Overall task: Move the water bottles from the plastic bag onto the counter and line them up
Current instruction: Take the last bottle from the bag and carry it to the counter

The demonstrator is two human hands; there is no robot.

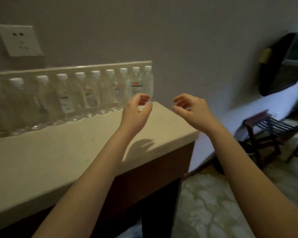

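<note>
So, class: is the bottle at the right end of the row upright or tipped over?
Upright. The end bottle stands on the counter, white cap on top, level with its neighbours.

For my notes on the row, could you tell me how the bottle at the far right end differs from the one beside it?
The end bottle shows plain clear plastic, while its neighbour shows a red and dark label. The left hand partly covers the end bottle's base; the neighbour stands more exposed. Both are upright, white-capped, and stand against the ledge on the counter.
</note>
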